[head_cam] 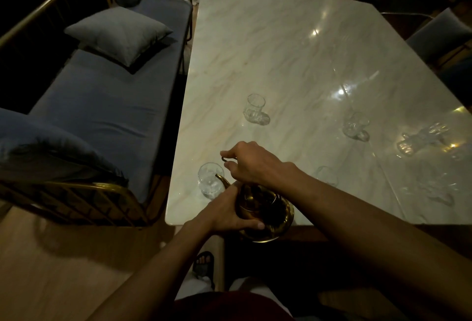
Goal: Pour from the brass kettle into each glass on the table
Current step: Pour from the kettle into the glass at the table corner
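The brass kettle (268, 212) hangs over the near edge of the marble table (293, 52), tilted left. Its curved spout reaches over the rim of a clear glass (210, 180) near the table's front left corner. My left hand (227, 212) cups the kettle's body from the left. My right hand (252, 163) grips the dark handle above it. Another glass (255, 108) stands farther back, one (355, 126) to the right, one (327, 175) just behind my right forearm. Whether liquid flows is too dim to tell.
More glassware (421, 138) sits in glare at the table's right side, with another faint glass (439, 190) nearer. A blue cushioned bench (102, 106) with a brass frame and pillows stands left of the table. Chairs (439, 37) stand at the right.
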Available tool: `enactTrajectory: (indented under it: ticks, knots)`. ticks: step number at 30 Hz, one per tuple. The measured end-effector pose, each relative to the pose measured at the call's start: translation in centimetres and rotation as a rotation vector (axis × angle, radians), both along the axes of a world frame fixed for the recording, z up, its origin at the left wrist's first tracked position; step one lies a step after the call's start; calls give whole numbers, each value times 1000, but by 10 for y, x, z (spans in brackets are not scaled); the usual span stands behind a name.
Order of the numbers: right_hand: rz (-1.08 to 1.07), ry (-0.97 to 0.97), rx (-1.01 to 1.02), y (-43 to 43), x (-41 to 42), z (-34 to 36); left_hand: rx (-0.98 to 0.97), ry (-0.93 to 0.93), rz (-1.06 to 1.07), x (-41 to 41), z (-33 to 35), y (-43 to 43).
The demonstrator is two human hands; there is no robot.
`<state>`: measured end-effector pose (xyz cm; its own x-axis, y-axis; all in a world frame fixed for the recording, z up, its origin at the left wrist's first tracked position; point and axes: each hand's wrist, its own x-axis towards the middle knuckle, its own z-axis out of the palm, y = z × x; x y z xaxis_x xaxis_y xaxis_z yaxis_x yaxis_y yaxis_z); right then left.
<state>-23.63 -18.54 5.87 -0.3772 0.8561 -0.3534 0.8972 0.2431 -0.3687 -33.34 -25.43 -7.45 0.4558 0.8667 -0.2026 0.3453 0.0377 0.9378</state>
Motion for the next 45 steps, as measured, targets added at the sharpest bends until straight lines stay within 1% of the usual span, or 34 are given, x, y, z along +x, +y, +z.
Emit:
enactTrajectory:
  ticks: [23,26,32,36,45]
  knots:
    - [-26,20,-5,0,1,0,-1,13,-13,-2,1,1]
    - [-35,53,7,-4,7,1,24,49,-19,-1,2,1]
    - [-86,169,33,-13,23,5,138,172,-35,1,1,5]
    - [-119,221,54,-15,31,3,196,221,-53,5,2,13]
    - [-231,321,155,5,52,11,305,328,-183,11,21,63]
